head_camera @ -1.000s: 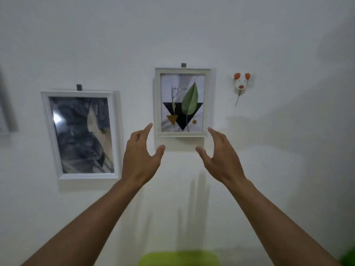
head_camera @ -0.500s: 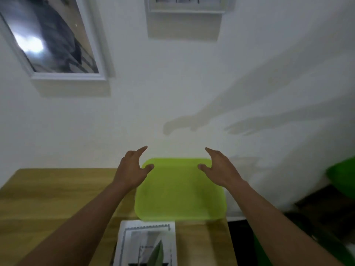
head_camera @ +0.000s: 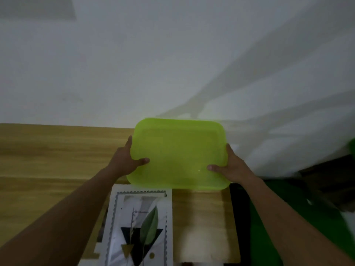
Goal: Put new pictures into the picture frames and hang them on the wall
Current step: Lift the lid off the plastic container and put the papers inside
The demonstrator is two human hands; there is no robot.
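Where the tray point(head_camera: 178, 150) is: over the table point(head_camera: 48, 154), far right side, by the wall point(head_camera: 134, 64); lifted or resting, unclear.
Tray inside: only its green floor shows.
Left hand point(head_camera: 123, 162): grips the tray's left rim, thumb on top.
Right hand point(head_camera: 232, 167): grips the right rim, thumb on top.
Picture point(head_camera: 140, 225): leaf print, flat on the table, just nearer than the tray.

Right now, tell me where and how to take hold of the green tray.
Take the green tray by its two short edges, coming in from either side: it is wide, flat and shallow, with a low rim. The left grip and right grip hold it so, thumbs on top.
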